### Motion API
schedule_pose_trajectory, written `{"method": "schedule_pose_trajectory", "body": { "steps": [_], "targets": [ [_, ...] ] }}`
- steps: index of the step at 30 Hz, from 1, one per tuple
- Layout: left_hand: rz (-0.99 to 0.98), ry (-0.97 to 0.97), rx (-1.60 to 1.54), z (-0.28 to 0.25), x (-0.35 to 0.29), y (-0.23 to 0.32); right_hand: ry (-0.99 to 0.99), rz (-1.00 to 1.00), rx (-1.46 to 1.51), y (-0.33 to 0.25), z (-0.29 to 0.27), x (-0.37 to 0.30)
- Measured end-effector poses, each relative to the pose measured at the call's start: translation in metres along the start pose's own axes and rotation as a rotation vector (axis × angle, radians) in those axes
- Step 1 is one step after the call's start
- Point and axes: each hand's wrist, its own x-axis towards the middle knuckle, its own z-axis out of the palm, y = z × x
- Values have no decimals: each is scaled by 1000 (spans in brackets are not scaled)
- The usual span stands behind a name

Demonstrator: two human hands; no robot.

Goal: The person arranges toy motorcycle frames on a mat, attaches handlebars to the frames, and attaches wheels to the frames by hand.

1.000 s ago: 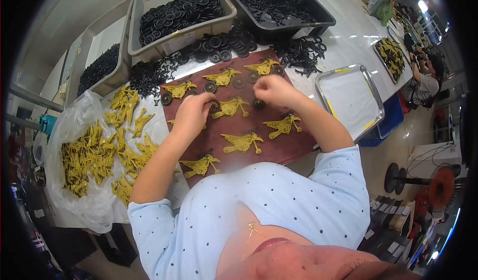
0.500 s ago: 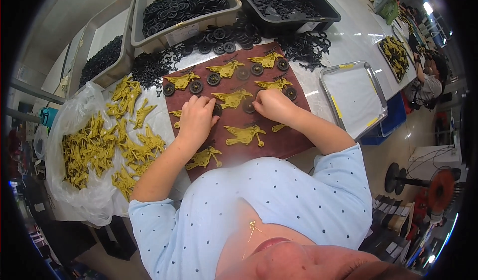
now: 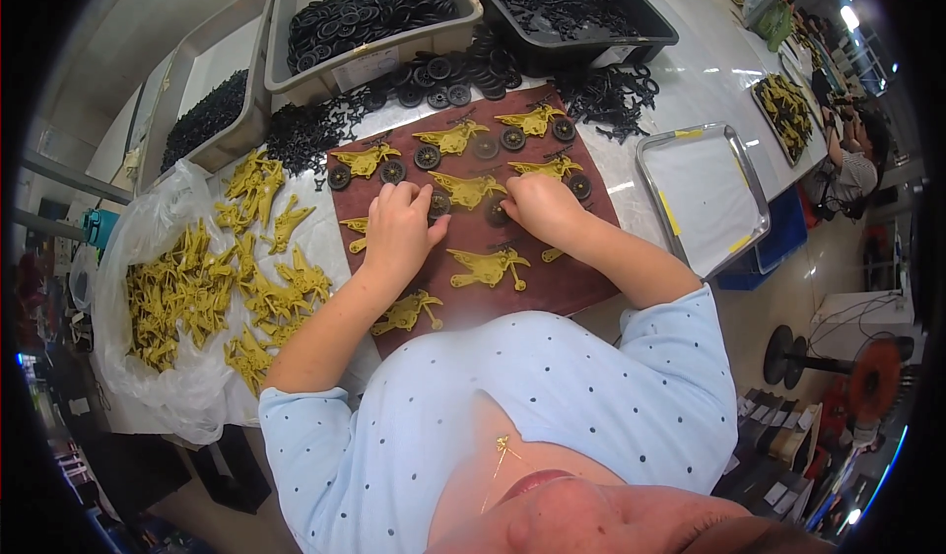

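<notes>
The left hand curls loosely at a black wheel, thumb and forefinger slightly parted at its edge; the right hand has its fingertips bunched at a second wheel (whether either hand actually grips, I cannot tell). Between the hands, a yellow motorbike body lies on the maroon mat.

Bright over the counter, with patchy glare; hazy on the shirt; bent and black toward the edges.
</notes>
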Motion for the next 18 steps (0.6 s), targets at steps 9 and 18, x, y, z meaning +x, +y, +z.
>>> {"method": "schedule_pose_trajectory", "body": {
  "steps": [9,18],
  "targets": [
    [1,101,54,2,4,5,-4,-5,-6,-2,0,-1],
    [-6,84,66,5,5,2,-24,1,-7,-4,0,-2]
  ]
}}
